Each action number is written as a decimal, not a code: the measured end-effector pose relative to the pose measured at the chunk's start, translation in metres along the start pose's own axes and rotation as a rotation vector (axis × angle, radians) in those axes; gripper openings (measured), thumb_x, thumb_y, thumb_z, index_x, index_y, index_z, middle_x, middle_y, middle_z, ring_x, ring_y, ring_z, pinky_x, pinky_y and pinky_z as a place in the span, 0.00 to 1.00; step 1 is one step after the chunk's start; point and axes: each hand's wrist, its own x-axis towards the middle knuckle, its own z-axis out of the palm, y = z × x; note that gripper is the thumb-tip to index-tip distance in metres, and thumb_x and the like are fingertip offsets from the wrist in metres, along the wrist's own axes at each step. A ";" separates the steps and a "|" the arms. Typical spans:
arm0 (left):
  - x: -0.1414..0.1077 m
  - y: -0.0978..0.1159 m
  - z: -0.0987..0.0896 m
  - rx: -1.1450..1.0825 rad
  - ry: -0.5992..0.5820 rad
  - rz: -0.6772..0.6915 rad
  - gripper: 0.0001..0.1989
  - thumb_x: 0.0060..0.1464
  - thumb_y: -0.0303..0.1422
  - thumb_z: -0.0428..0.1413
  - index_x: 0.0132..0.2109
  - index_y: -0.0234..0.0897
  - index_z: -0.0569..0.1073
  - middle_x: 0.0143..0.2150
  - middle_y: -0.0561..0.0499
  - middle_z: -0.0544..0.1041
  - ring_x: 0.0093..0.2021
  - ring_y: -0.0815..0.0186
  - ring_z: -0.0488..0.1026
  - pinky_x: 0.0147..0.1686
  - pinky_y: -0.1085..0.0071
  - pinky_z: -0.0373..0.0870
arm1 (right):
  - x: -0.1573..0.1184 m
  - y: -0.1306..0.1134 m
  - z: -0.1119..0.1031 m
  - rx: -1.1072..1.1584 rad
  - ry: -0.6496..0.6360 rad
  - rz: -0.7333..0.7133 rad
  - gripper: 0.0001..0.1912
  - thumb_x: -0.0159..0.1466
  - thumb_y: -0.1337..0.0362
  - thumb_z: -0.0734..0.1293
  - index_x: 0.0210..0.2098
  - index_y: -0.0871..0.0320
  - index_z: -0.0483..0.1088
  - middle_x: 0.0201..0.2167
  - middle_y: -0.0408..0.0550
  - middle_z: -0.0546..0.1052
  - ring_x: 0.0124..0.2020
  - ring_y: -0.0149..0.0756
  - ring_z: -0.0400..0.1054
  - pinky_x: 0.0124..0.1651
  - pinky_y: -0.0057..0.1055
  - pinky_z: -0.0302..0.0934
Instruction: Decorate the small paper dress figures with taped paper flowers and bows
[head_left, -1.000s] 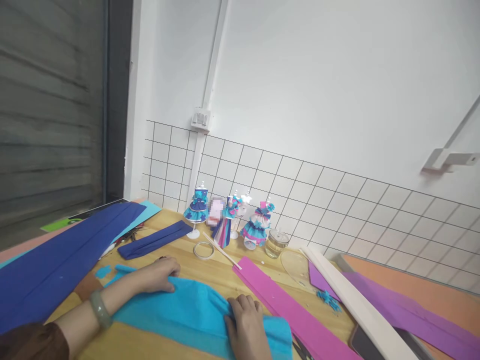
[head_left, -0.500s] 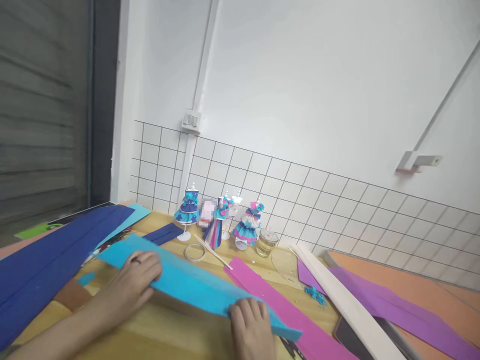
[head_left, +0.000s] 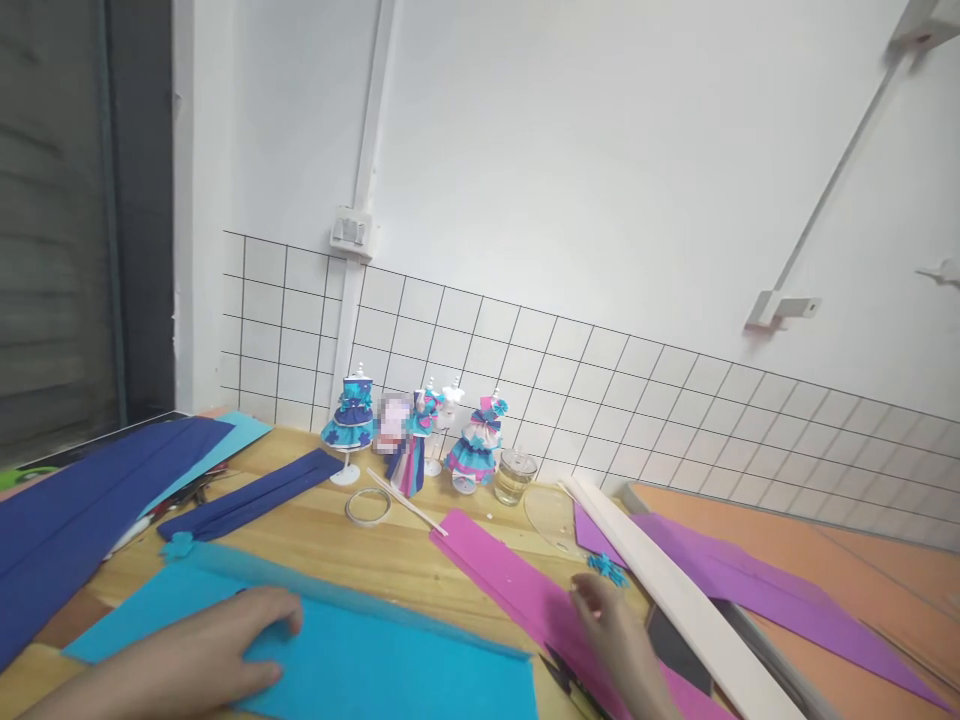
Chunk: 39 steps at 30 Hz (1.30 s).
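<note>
Blue sheet (head_left: 390, 650) on the wooden table (head_left: 390, 560), at 7 o'clock in the view, its far edge showing a narrow band that may be a fold. Bearings below are from the middle of the sheet.

Left hand (head_left: 225, 640): over the sheet at 9 o'clock, palm down, thumb well apart from the curved fingers — nothing between them. Contact with the sheet cannot be made out for certain.

Right hand (head_left: 619, 635): at 3 o'clock, off the sheet and over the pink strip (head_left: 495, 575). Fingers loosely curled; whether they have hold of anything cannot be told. Scissors (head_left: 566, 680) lie near it, between hand and sheet, partly out of view.

Around the sheet: blue cut-out (head_left: 178, 545) at 10 o'clock; navy strip (head_left: 251, 495) between 10 and 11; tape roll (head_left: 368, 506) at 12, flat, just beside a thin stick (head_left: 409, 503). Dressed stands between 12 and 1, upright — the leftmost stand (head_left: 349, 420) in navy and blue. Glass (head_left: 515, 475) of pale liquid at 2. Cream strip (head_left: 667, 590) at 3, beyond the right hand.
</note>
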 end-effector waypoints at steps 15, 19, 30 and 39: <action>0.033 0.043 0.054 -0.360 -0.067 0.102 0.09 0.46 0.27 0.47 0.34 0.39 0.71 0.37 0.53 0.74 0.42 0.62 0.69 0.43 0.71 0.63 | 0.093 0.064 0.009 -0.243 0.032 0.334 0.15 0.58 0.71 0.55 0.38 0.65 0.70 0.39 0.66 0.75 0.44 0.51 0.70 0.42 0.39 0.60; 0.035 0.040 0.055 -0.405 -0.056 0.118 0.11 0.43 0.25 0.47 0.33 0.39 0.71 0.37 0.53 0.74 0.41 0.63 0.69 0.43 0.71 0.63 | 0.087 0.070 -0.002 -0.159 0.040 0.279 0.12 0.55 0.73 0.57 0.22 0.59 0.69 0.32 0.60 0.77 0.38 0.49 0.72 0.39 0.36 0.59; 0.049 0.074 0.069 -0.858 -0.123 -0.023 0.17 0.44 0.44 0.58 0.38 0.37 0.74 0.36 0.47 0.76 0.36 0.60 0.72 0.36 0.67 0.67 | -0.003 -0.091 0.030 0.602 -0.241 -0.137 0.11 0.54 0.59 0.64 0.25 0.59 0.75 0.23 0.45 0.74 0.26 0.33 0.66 0.31 0.28 0.58; 0.068 0.096 0.099 -1.341 -0.181 -0.206 0.31 0.29 0.55 0.64 0.34 0.34 0.70 0.24 0.50 0.74 0.25 0.65 0.73 0.28 0.70 0.70 | -0.051 -0.162 0.080 0.395 -0.259 -0.321 0.20 0.52 0.76 0.59 0.43 0.60 0.68 0.32 0.48 0.75 0.32 0.36 0.68 0.35 0.30 0.60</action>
